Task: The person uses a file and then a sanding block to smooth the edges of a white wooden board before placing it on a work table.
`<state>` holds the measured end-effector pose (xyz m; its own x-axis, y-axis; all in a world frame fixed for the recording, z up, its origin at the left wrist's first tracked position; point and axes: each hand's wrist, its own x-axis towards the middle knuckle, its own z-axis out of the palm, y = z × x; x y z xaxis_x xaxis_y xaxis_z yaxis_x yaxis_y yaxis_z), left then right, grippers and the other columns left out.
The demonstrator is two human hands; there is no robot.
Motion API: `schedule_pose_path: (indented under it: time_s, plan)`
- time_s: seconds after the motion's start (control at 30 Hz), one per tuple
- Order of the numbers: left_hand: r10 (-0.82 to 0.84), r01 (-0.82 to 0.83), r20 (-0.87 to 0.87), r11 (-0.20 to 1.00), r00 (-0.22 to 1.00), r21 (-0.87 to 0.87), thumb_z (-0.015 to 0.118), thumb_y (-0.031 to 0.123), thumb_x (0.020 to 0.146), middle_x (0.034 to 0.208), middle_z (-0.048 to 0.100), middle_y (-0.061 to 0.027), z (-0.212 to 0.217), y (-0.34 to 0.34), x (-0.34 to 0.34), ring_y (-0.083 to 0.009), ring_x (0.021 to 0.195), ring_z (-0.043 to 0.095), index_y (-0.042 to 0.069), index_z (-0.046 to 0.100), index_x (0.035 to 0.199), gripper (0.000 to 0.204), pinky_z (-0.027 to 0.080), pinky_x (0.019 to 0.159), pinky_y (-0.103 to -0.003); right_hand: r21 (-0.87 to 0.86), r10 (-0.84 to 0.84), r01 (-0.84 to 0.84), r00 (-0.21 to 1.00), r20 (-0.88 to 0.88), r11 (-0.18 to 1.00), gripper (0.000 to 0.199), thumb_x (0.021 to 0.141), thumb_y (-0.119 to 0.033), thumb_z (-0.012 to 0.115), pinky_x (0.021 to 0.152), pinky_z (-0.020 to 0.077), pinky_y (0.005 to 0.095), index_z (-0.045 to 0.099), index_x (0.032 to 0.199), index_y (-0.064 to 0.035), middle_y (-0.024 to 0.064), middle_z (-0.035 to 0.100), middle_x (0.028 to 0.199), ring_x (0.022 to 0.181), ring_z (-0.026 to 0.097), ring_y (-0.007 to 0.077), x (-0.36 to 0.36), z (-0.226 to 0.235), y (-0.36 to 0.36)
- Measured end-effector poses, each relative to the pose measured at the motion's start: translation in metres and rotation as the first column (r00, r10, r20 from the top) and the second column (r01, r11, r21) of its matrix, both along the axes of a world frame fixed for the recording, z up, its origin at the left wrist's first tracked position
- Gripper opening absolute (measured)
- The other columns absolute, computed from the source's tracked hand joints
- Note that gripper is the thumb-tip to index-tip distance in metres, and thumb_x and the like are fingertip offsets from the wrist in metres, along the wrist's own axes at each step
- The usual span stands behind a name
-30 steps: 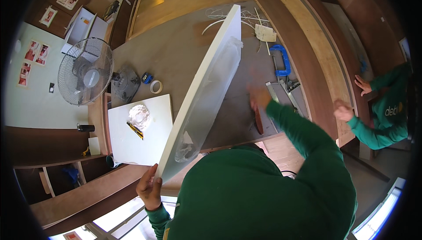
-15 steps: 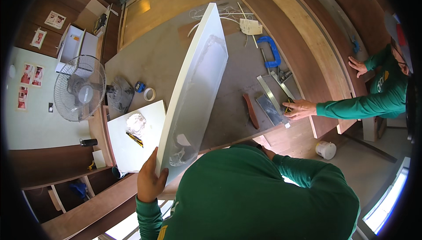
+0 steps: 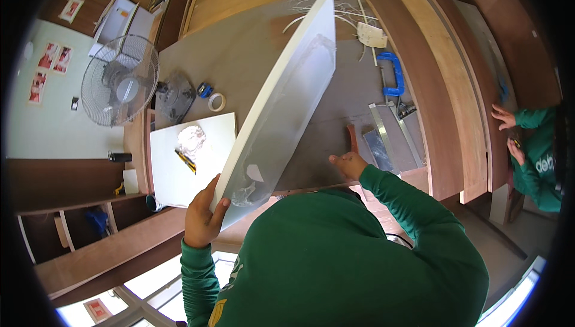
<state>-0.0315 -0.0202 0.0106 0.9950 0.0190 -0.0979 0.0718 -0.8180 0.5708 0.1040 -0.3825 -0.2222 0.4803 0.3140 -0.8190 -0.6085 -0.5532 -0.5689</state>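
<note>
White panel (image 3: 286,96) stands on edge, running diagonally over the grey surface (image 3: 239,66), near end by the wearer's body. L hand (image 3: 202,216) holds that near end, thumb on the panel's R side, other fingers on its L; same grip as 0.5 s & 1.0 s ago.

Main change: R hand (image 3: 349,165). 0.5 s ago it was back by the body; now it's out over the surface, R of panel, at the near end of a red-brown curved piece (image 3: 352,138). Its fingers are partly curled, w/ a narrow gap at most; can't tell if they touch or grip the piece. Piece itself looks unmoved.

Co-worker, far R of panel: 0.5 s ago 1 hand was reaching by the metal strips (image 3: 384,132); now that hand (image 3: 516,151) is pulled back w/ a small dark/yellow item. Co-worker's other hand (image 3: 504,117) is on the planks (image 3: 419,57), as before.

Also R of panel: dark plate (image 3: 378,150) just beside the strips, blue clamp (image 3: 399,74) farther off. L of panel: white board (image 3: 165,171) w/ yellow-black cutter (image 3: 186,162), then tape roll (image 3: 223,106), blue tape measure (image 3: 205,90), fan (image 3: 123,81); no change there vs 0.5 s ago.
</note>
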Motion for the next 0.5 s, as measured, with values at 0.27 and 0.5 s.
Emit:
schedule_pose_path:
  time_s: [0.27,0.5]
  plan:
    - [0.007,-0.008,-0.025,0.999,1.0,-0.04,0.067,0.023,0.099,0.107,0.071,-0.0231,0.005,-0.012,0.001,-0.0378,0.099,0.069,0.002,0.055,0.144,0.051,0.053,0.087,-0.043,-0.073,0.369,-0.376,0.821,0.437,0.924,0.033,0.093,-0.037,0.07,0.079,0.0541,0.0445,0.073,0.095,-0.0042,0.0176,0.07,0.089,0.078,0.07,0.0333,-0.031,-0.071,-0.008]
    - [0.022,-0.024,-0.036,0.998,0.999,-0.054,0.067,0.019,0.098,0.109,0.071,-0.0227,0.001,-0.009,0.001,-0.0365,0.099,0.07,0.001,0.055,0.144,0.05,0.054,0.087,-0.042,-0.147,0.395,-0.375,0.906,0.151,0.915,0.034,0.094,-0.036,0.067,0.087,0.0533,0.0459,0.072,0.098,-0.0029,0.0206,0.073,0.1,0.096,0.07,0.0387,-0.029,-0.036,-0.015]
